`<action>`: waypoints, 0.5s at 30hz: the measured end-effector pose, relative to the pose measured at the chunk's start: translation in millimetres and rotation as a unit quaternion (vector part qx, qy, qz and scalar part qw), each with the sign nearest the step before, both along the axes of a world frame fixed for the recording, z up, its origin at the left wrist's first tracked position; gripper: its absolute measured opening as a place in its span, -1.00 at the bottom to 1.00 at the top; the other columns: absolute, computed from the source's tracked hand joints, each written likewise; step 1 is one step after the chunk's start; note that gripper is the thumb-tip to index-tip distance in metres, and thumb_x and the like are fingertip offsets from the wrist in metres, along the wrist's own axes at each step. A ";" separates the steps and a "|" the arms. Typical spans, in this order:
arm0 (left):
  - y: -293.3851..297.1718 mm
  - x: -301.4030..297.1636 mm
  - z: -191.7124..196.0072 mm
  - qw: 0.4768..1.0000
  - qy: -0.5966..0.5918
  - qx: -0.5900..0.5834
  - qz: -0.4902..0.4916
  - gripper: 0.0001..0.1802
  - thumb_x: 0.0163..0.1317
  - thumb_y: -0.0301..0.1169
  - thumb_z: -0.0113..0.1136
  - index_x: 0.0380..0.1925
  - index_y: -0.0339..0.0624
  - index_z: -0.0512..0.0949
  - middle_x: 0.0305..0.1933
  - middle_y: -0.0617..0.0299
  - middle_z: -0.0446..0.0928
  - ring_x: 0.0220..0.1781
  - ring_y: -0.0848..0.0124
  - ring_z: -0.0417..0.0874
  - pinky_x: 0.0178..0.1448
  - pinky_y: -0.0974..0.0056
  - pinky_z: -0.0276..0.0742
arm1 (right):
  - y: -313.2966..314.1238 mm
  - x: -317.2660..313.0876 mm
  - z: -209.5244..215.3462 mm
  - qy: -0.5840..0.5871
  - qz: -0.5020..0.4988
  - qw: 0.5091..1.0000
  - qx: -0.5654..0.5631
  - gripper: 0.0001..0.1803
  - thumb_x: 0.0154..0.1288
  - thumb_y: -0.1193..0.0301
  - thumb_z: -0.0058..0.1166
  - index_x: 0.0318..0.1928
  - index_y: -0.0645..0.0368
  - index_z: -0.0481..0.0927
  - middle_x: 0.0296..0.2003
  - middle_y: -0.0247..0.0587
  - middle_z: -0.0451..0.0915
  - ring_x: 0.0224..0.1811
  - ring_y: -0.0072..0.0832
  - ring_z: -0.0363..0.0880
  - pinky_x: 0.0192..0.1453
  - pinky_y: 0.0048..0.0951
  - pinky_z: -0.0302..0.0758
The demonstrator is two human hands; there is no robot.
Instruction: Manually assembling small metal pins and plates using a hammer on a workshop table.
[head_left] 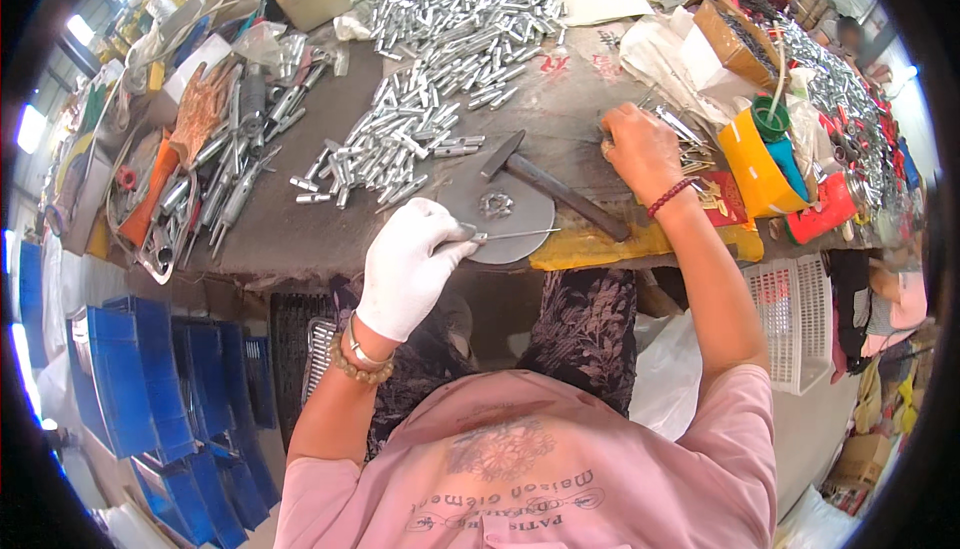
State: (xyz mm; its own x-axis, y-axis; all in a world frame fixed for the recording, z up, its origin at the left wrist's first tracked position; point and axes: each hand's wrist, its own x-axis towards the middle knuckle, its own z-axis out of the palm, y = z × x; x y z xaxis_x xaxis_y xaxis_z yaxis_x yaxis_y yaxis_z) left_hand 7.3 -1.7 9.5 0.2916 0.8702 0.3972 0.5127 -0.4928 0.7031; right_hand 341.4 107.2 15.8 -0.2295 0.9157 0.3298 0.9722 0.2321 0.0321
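Pink shirt (530,449) nearest; left hand (408,267), white-gloved, pinches a thin rod (525,234) over the round plate (532,213), probably best held steady and level; right hand (643,152), fingers curled near loose pins (686,130), grip contents unclear; hammer (562,190) lies partly across the plate.

The person (610,469) wears a pink short-sleeved shirt (680,474) with flower print (502,449), dark leaf-patterned trousers (590,324), a white glove (395,294) on the left hand (418,249), silver bangle (370,355) and tan beads (360,372) behind it, and dark red beads (671,197) on the right wrist.
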 end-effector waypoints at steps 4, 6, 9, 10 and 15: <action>0.9 1.3 2.1 1.000 0.009 0.012 -0.001 -0.84 0.15 -0.55 0.53 -0.26 -0.22 0.77 -0.26 0.16 0.58 -0.12 0.20 0.65 0.01 0.18 0.57 | 0.0 4.4 3.7 0.023 -0.017 0.999 -0.026 -0.72 0.27 0.35 0.43 -0.07 0.16 0.69 -0.08 -0.08 0.70 0.07 -0.04 0.75 0.14 -0.04 0.67; 0.1 0.7 -0.5 1.000 0.012 0.015 0.004 -0.85 0.16 -0.54 0.53 -0.26 -0.22 0.77 -0.25 0.16 0.59 -0.12 0.20 0.65 0.02 0.18 0.58 | -2.4 -1.5 11.8 0.066 -0.039 0.996 -0.046 -0.66 0.28 0.32 0.43 -0.01 0.17 0.65 -0.04 -0.06 0.70 0.06 -0.02 0.74 0.13 -0.02 0.66; 0.0 0.2 0.3 1.000 0.017 0.021 0.009 -0.85 0.16 -0.52 0.53 -0.26 -0.20 0.77 -0.25 0.17 0.60 -0.11 0.19 0.66 0.03 0.17 0.59 | -14.9 -18.6 24.6 0.141 -0.031 0.988 -0.059 -0.66 0.29 0.32 0.41 -0.02 0.18 0.64 -0.03 -0.05 0.71 0.04 -0.03 0.74 0.11 -0.03 0.64; 0.3 0.2 0.7 1.000 0.019 0.022 0.006 -0.85 0.16 -0.51 0.53 -0.27 -0.19 0.77 -0.24 0.17 0.61 -0.10 0.19 0.67 0.03 0.17 0.59 | -23.5 -28.0 30.9 0.168 -0.009 0.984 -0.062 -0.68 0.27 0.33 0.38 -0.04 0.18 0.62 -0.05 -0.06 0.70 0.00 -0.02 0.73 0.08 -0.05 0.63; 1.0 -0.3 -3.3 0.998 0.044 0.039 0.017 -0.84 0.14 -0.51 0.54 -0.28 -0.18 0.75 -0.23 0.16 0.62 -0.10 0.16 0.68 0.04 0.16 0.60 | -62.4 -75.1 41.1 0.324 0.140 0.930 -0.101 -0.74 0.18 0.50 0.34 -0.11 0.21 0.63 -0.20 -0.10 0.68 -0.20 -0.19 0.70 -0.06 -0.24 0.61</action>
State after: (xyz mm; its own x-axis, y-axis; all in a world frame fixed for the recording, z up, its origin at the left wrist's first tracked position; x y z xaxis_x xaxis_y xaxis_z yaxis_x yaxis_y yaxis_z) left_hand 7.1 -0.6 6.2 0.2986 0.8475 0.4389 0.5879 -0.5256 0.6149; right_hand 266.3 44.9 57.0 -0.2812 0.9082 0.3101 0.6720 0.4170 -0.6120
